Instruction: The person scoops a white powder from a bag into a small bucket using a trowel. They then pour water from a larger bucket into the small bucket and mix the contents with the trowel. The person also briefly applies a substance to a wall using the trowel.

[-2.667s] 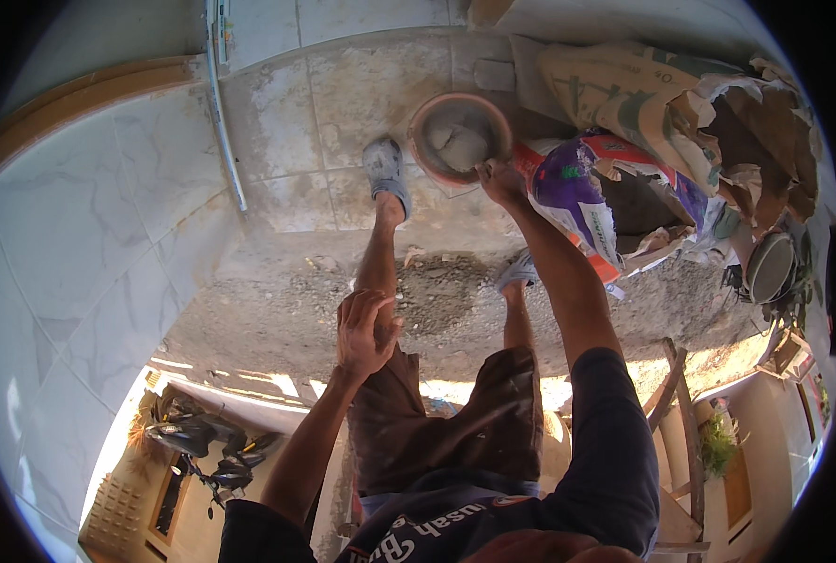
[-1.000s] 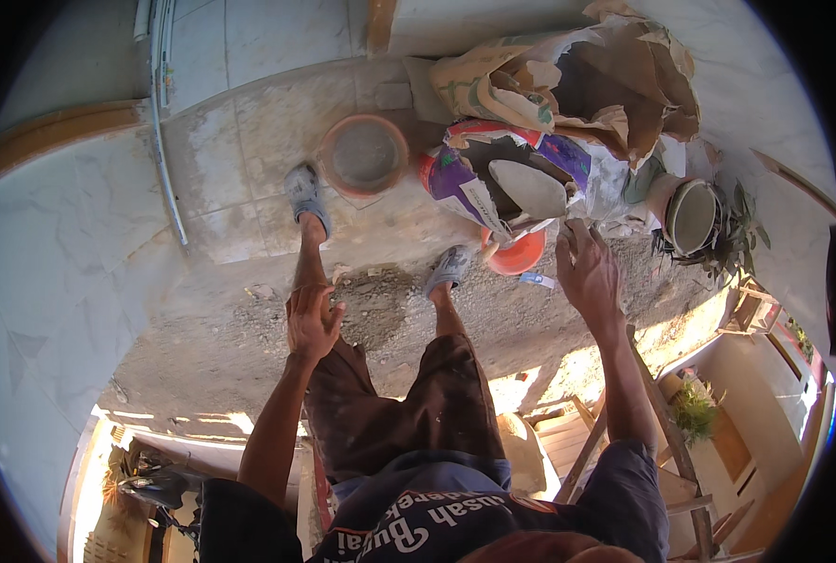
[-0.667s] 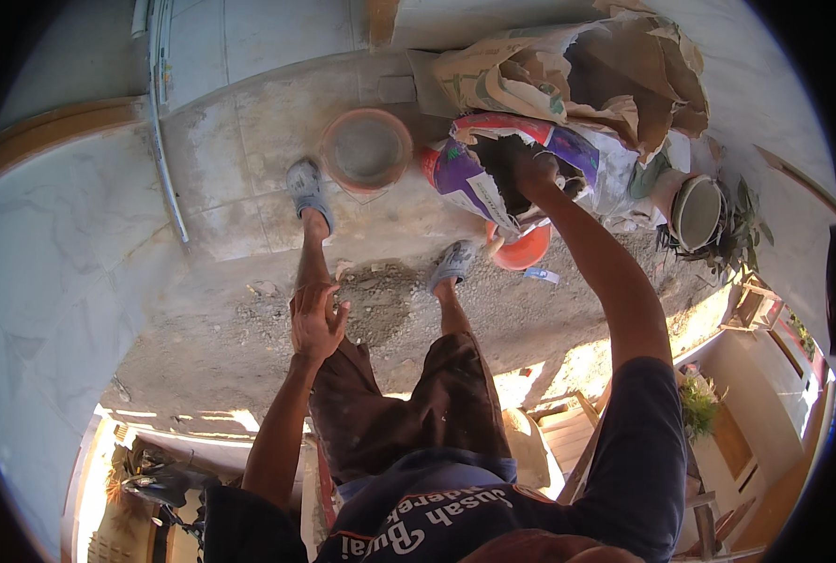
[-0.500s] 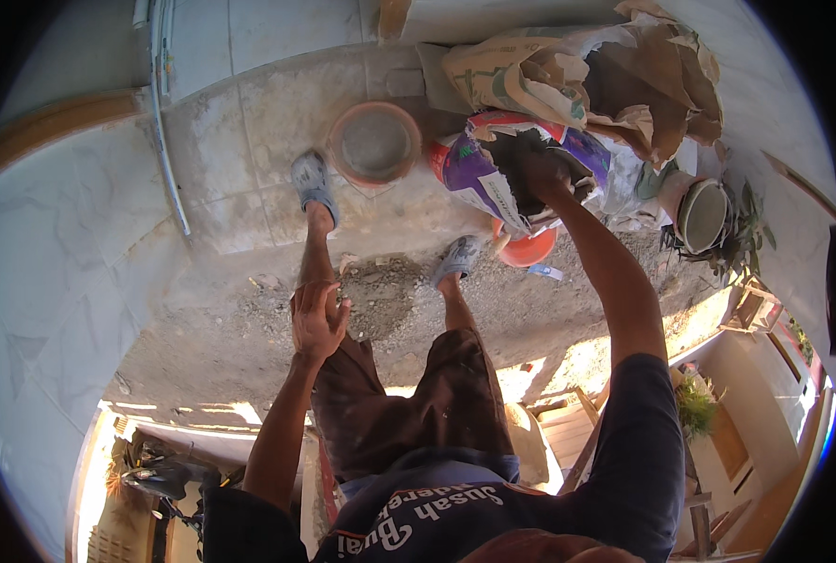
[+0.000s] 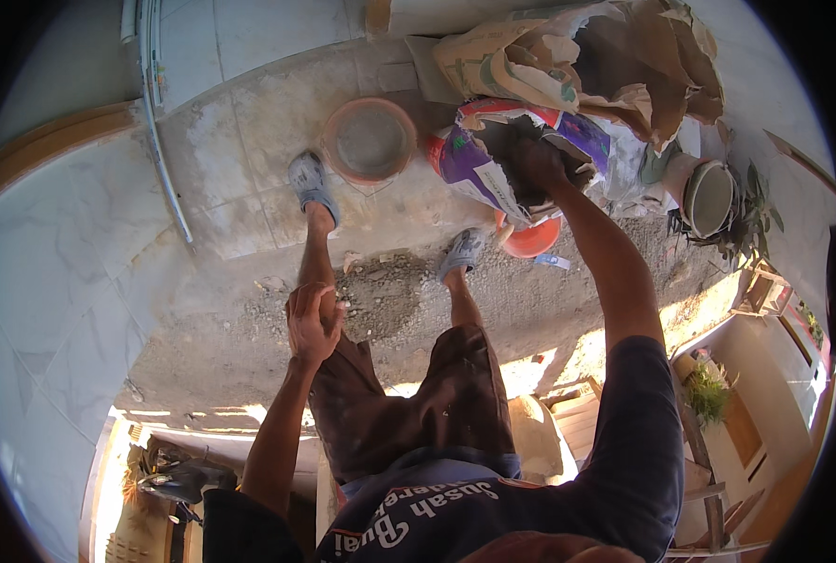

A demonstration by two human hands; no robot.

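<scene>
Right hand has moved from the reddish basin's rim into the torn purple bag near it, grip hidden; we rest our left hand, apart and loosely spread, on our left leg, and should work slowly, limiting tears.

**Purple and Orange Against Dusty Grey**

The torn sack is purple with red, white and small green patches. The paper bag behind it is tan with green markings and a brown inside. The basin has a dull terracotta rim and a grey interior; the bowl is brighter orange-red. Both clogs are mottled blue-grey. The shorts are dark brown, the shirt navy with white lettering. Wall tiles show grey veining on pale white.
</scene>
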